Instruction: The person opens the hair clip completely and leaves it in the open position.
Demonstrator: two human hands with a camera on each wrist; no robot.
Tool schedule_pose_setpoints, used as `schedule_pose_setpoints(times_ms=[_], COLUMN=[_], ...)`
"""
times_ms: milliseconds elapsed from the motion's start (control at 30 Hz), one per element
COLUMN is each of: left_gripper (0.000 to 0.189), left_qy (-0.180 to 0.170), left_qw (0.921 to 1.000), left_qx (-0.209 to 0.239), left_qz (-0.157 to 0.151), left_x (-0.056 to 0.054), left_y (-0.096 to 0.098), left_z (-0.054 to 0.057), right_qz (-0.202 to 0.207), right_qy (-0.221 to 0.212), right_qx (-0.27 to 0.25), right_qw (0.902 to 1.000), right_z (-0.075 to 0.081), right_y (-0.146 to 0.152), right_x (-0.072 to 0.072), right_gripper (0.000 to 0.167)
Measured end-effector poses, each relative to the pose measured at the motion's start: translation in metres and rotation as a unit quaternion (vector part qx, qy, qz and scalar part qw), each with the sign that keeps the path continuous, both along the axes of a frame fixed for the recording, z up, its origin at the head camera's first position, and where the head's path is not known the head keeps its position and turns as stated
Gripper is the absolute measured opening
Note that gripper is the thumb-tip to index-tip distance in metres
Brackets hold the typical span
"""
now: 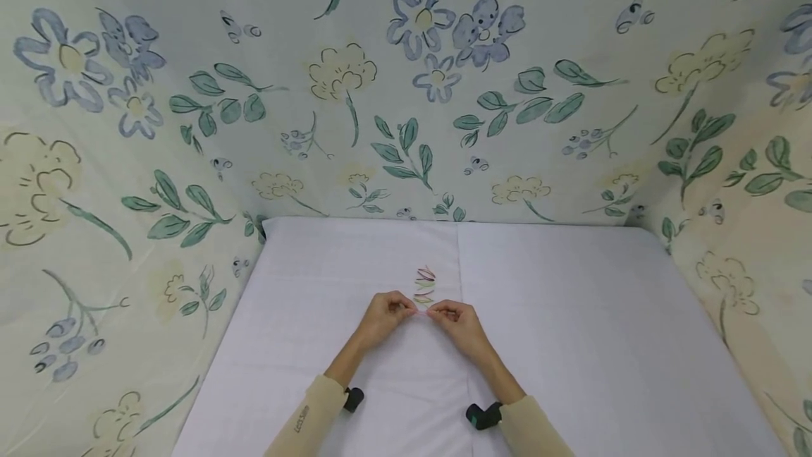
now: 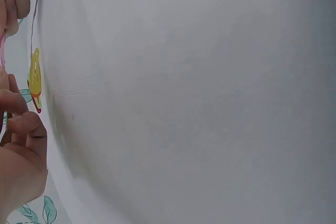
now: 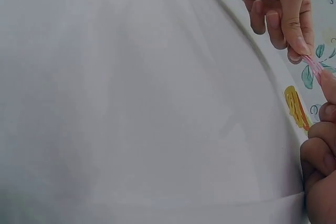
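Both hands meet near the middle of the white-covered table. My left hand (image 1: 385, 317) pinches one end of a thin pink band (image 1: 421, 313), and the fingertips of my right hand (image 1: 462, 328) pinch the other. In the right wrist view the pink band (image 3: 313, 66) spans the short gap between the hands as a few thin strands. Just beyond the fingertips lies a column of slender looped pieces (image 1: 424, 278) in red, yellow and green. From the side, yellow loops (image 2: 35, 74) show low against the cloth, with red pieces beside them. Their exact kind is too small to tell.
A white cloth (image 1: 571, 316) with a fold line covers the table. Floral curtains (image 1: 406, 90) rise behind the far edge and along both sides. Small black devices (image 1: 483, 416) are worn at both wrists, by the beige sleeves (image 1: 311, 415).
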State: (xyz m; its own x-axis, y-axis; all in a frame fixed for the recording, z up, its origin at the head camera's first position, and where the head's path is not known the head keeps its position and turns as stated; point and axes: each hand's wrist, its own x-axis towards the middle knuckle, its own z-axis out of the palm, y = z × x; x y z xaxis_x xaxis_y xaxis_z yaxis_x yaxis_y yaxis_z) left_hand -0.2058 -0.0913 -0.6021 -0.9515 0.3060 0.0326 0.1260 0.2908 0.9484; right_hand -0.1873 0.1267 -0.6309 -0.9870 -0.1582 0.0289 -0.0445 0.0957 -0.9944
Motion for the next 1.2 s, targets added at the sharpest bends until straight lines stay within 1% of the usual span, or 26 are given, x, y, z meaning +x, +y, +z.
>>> schedule_pose_setpoints(times_ms=[267, 400, 633, 800, 967, 1100, 1167, 1200], left_gripper=[0.006, 0.006, 0.006, 0.007, 0.008, 0.009, 0.009, 0.009], left_qy=[0.009, 0.002, -0.003, -0.016, -0.026, -0.015, 0.003, 0.012], left_qw=[0.9998, 0.9998, 0.9995, 0.9995, 0.9994, 0.9997, 0.9996, 0.9994], left_qx=[-0.012, -0.015, -0.012, -0.005, -0.009, -0.017, -0.028, -0.033], left_qz=[0.01, 0.016, 0.028, 0.027, 0.02, 0.013, 0.008, 0.005], left_x=[-0.003, -0.002, -0.004, -0.006, -0.006, -0.007, -0.007, -0.007], left_y=[-0.001, -0.002, -0.002, -0.001, -0.001, -0.002, -0.002, -0.001], left_z=[0.002, 0.002, -0.001, -0.002, -0.003, -0.002, -0.001, -0.001], right_qz=[-0.011, -0.022, -0.033, -0.036, -0.033, -0.034, -0.038, -0.045], right_qy=[0.02, 0.01, -0.001, -0.009, -0.01, -0.004, -0.001, -0.002], right_qx=[-0.004, 0.002, 0.008, 0.005, 0.012, 0.02, 0.035, 0.046], right_qw=[0.9997, 0.9997, 0.9994, 0.9993, 0.9993, 0.9992, 0.9986, 0.998], right_z=[-0.001, -0.001, -0.003, -0.004, -0.004, -0.004, 0.006, 0.006], right_y=[-0.003, -0.004, -0.005, -0.004, -0.004, -0.005, -0.008, -0.009], right_x=[0.0, 0.001, -0.002, -0.003, -0.003, -0.003, -0.001, -0.001], right_gripper=[0.017, 0.015, 0.01, 0.009, 0.013, 0.013, 0.01, 0.009])
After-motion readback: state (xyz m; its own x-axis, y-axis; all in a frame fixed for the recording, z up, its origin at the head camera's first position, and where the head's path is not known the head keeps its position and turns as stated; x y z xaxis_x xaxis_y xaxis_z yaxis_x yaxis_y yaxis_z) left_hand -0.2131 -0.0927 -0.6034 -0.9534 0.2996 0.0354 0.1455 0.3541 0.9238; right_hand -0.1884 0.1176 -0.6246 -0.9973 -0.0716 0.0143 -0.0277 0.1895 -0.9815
